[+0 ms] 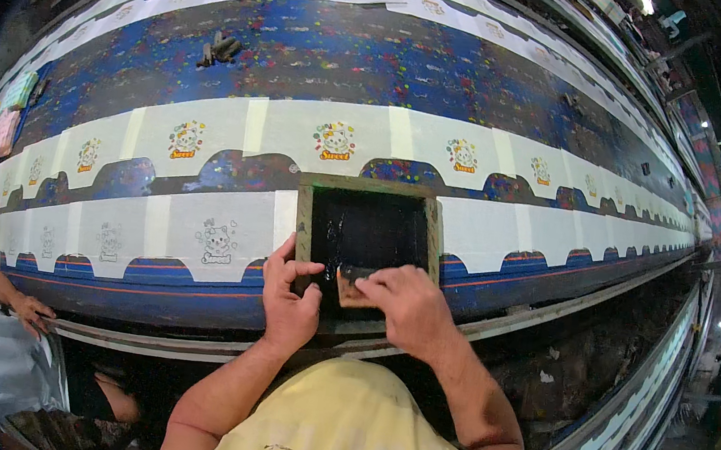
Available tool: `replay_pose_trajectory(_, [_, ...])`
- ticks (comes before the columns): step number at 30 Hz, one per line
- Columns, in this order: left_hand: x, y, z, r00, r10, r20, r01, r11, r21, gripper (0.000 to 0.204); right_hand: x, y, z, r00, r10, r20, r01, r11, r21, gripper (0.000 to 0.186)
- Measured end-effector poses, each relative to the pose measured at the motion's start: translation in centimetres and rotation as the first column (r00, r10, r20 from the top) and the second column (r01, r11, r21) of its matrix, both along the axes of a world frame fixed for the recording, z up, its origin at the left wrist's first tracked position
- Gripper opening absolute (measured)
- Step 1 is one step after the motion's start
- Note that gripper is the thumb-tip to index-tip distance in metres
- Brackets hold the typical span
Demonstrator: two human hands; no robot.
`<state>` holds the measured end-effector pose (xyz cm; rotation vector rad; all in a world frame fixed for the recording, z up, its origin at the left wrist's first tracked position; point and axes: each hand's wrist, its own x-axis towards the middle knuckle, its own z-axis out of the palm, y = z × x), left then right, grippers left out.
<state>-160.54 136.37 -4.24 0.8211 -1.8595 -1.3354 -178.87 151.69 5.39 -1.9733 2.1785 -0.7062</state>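
A screen printing frame with a green, worn wooden border lies flat over the near row of white fabric. Black ink covers its dark mesh. My left hand grips the frame's lower left side, its fingers curled over the border. In my right hand is a small squeegee with a wooden edge, held low inside the frame against the inked mesh. Left of the frame, the white fabric pieces carry black outline prints of a cartoon animal; the fabric on the right looks unprinted.
Behind, a second fabric row bears coloured prints. A dark crumpled thing lies on the paint-spotted blue table. Stacked coloured cloths sit at the far left. Another person's hand rests near the table's edge rail.
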Motion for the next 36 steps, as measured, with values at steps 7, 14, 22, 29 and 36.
replay_pose_trajectory(7, [-0.6,-0.6,-0.4,1.000,-0.016,-0.014,0.016,1.000,-0.016,0.035,3.0,3.2,-0.9,0.999,-0.011,0.035,0.010,1.000,0.025,0.041])
replay_pose_trajectory(14, [-0.8,-0.5,-0.1,0.998,-0.006,-0.066,0.007,1.000,0.008,0.037,1.3,7.4,-2.0,0.981,-0.134,0.143,0.151,0.981,-0.118,0.050])
replay_pose_trajectory(22, [-6.4,5.4,0.9,0.994,0.046,-0.102,-0.057,0.993,-0.100,0.036,-5.6,16.1,-5.1,0.725,-0.332,0.603,0.511,0.847,-0.148,0.043])
replay_pose_trajectory(29, [-16.4,13.0,-0.6,0.984,-0.005,-0.178,-0.002,0.999,-0.041,0.035,-13.8,24.0,-6.2,0.751,-0.346,0.563,0.530,0.824,-0.200,0.044])
replay_pose_trajectory(36, [-20.3,16.2,-0.8,0.990,0.013,-0.139,-0.008,0.999,0.039,0.035,-17.1,26.4,-5.4,0.919,-0.315,0.237,0.371,0.895,-0.247,0.041])
